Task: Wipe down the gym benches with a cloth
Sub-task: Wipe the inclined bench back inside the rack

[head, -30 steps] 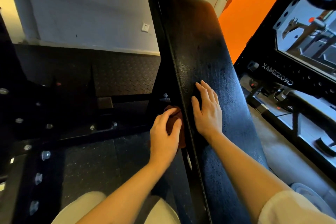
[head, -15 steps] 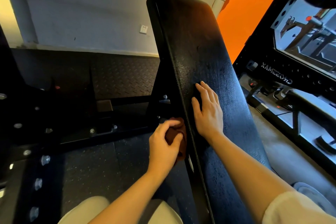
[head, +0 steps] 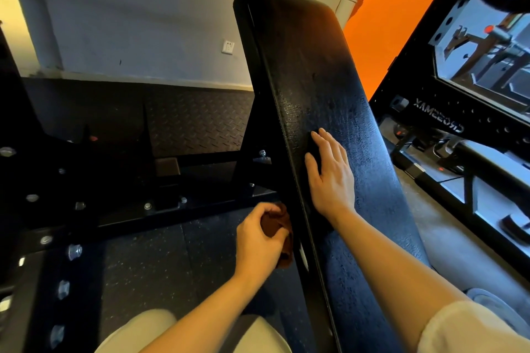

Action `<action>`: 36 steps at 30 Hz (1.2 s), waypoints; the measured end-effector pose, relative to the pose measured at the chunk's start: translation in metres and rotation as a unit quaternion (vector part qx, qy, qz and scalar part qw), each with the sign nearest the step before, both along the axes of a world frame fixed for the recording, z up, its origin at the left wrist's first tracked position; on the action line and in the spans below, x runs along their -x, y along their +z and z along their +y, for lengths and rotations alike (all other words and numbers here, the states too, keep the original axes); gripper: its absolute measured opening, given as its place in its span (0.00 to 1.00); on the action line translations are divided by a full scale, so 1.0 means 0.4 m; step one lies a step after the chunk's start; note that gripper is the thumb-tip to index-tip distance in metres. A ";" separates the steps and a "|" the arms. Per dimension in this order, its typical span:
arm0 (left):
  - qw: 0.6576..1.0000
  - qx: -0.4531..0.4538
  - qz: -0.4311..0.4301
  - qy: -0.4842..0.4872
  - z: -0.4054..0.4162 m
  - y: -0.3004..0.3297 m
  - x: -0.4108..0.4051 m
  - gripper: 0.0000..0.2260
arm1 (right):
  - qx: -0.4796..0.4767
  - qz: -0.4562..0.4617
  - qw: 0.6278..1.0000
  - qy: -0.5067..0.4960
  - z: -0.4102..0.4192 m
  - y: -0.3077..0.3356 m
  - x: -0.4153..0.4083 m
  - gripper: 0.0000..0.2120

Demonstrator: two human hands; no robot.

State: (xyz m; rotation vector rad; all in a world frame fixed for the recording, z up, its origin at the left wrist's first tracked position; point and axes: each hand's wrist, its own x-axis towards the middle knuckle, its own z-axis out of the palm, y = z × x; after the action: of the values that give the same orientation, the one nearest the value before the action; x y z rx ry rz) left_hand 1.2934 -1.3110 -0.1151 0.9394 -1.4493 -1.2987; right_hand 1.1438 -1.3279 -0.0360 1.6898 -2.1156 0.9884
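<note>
1. The hands — the left hand (head: 259,241) grips a bunched brown cloth (head: 276,228) against the left side edge of the bench pad (head: 315,89); the right hand (head: 329,178) lies flat, fingers straight, on the pad's top.
2. Judged progress: the side edge is underway — whether the top has been wiped cannot be told, and other benches presumably remain.

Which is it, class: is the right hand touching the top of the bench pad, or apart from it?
Touching. The head view shows the right hand lying flat on the bench pad, fingers straight, with no gap beneath them.
</note>
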 end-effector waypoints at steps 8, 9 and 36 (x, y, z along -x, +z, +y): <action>0.998 0.009 0.051 0.028 0.019 -0.015 0.009 0.12 | -0.006 -0.001 1.000 0.001 0.002 -0.001 0.001 0.23; 0.999 0.019 0.042 0.024 0.022 -0.021 0.005 0.13 | -0.005 0.000 1.000 0.002 0.003 0.000 0.001 0.23; 0.998 -0.056 -0.018 -0.013 0.142 -0.127 -0.047 0.19 | -0.075 -0.063 0.994 0.055 0.256 -0.081 0.028 0.23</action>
State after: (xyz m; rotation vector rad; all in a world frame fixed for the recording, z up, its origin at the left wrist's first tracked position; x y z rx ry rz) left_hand 1.3122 -1.2544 -0.1659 1.0247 -1.4337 -1.4000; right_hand 1.1325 -1.2254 -0.0684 1.8780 -2.2484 1.0156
